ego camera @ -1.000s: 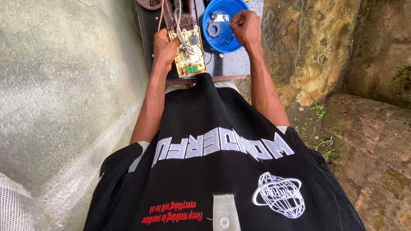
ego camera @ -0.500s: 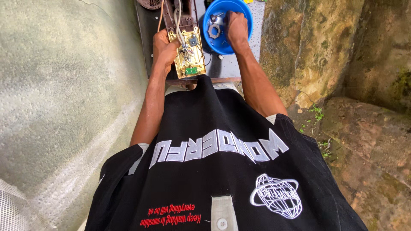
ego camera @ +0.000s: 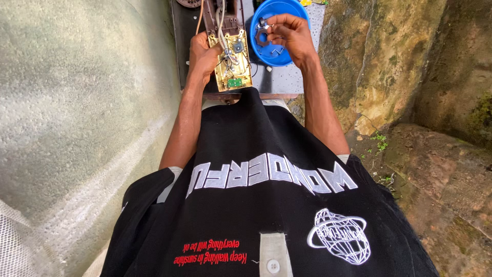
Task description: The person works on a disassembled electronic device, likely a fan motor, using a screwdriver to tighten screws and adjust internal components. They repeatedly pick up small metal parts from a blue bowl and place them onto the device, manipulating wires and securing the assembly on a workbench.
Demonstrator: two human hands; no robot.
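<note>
Circuit board (ego camera: pixel 232 60), yellowish with a small green piece near its lower end, lies at the front edge of the dark table (ego camera: pixel 287 79), inside an open brown casing (ego camera: pixel 225 13) that runs toward the far side. White and grey wires (ego camera: pixel 221 28) go along the casing down onto the board.

On the left of the table, the left hand (ego camera: pixel 202 54) is closed around the left side of the board and casing, with the thumb over the board's edge. It seems to keep the board steady and a little tilted toward the person.

To the right of the board stands a blue bowl (ego camera: pixel 271 54), just beside the casing, close to the right edge of the table. Small metal parts (ego camera: pixel 277 50) lie in its bottom; they are too small to say exactly which kind. A small white piece (ego camera: pixel 268 68) lies on the table just below the bowl.

The right hand (ego camera: pixel 289 36) is over the bowl, fingers curled, and the fingertips pinch a small grey metal part (ego camera: pixel 262 37). So this hand is nearly closed on the part, and it is lifted from the bowl's bottom.

As a judgement, the step in hand is the picking of a small part from the bowl while the board is held ready. The next move would call for a fine pinch and a short careful travel to the left, toward the board, with the left hand not letting the board shift. The wires lie close, so the part should not catch on them.
</note>
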